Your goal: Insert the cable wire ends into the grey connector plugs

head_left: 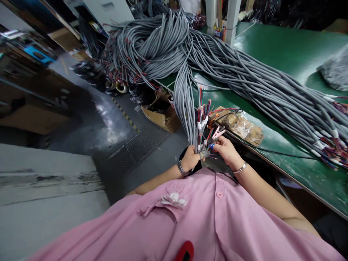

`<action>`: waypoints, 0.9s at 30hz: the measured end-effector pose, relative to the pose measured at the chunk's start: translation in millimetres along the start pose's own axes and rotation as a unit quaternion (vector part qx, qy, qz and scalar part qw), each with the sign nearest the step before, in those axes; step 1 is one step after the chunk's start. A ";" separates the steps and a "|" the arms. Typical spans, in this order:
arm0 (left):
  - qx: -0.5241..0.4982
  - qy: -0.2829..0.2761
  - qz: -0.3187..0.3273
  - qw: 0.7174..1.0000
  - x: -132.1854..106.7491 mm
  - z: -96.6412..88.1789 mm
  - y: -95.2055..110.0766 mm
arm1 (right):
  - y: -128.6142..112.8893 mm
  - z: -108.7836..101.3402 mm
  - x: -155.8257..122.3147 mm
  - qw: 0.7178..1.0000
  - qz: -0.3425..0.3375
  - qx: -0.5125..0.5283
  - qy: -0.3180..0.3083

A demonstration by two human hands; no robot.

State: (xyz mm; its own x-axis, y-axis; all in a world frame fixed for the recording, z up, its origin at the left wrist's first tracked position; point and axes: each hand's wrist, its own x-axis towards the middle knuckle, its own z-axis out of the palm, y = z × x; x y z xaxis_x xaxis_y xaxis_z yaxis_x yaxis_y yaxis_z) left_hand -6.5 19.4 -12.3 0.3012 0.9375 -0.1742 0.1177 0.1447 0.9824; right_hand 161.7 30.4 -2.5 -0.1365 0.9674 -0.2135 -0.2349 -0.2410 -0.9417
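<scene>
My left hand (190, 158) is wrapped round a bundle of grey cables (187, 105) at the table's edge, with a grey cover on one finger. Their stripped ends carry white sleeves (199, 125) and thin coloured wires (201, 113), standing up beside the hand. Close by on the right, my right hand (227, 151) has its fingers pinched together at wire ends, a blue cover on one fingertip. A tool with pink handles (218, 133), like small pliers, is against this hand's fingers; whether it is gripped I cannot tell.
A large heap of grey cables (163, 43) spreads over the green table (272, 43). A taped brown piece (244, 128) and a black cord (280, 150) lie near its edge. On the floor stands an open cardboard box (163, 117). A grey-white surface (51, 177) is at the left.
</scene>
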 end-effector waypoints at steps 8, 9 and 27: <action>-0.142 0.031 -0.014 0.989 -0.3 1.2 12.2 | 9.7 -11.1 0.7 0.994 0.011 0.082 0.070; -0.156 0.033 -0.016 0.987 0.0 1.4 14.7 | 10.3 -14.0 1.2 0.992 0.024 0.101 0.071; -0.185 -0.014 -0.042 0.982 24.1 7.9 20.9 | 8.2 -11.8 21.9 0.974 0.018 0.218 0.051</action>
State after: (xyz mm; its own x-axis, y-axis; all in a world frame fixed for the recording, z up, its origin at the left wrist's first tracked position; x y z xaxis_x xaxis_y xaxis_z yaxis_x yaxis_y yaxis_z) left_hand 10.7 42.5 3.5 0.3326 0.9087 -0.2522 -0.2074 0.3313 0.9204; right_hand 168.2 50.5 -18.0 -0.0615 0.9552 -0.2895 -0.6216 -0.2636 -0.7377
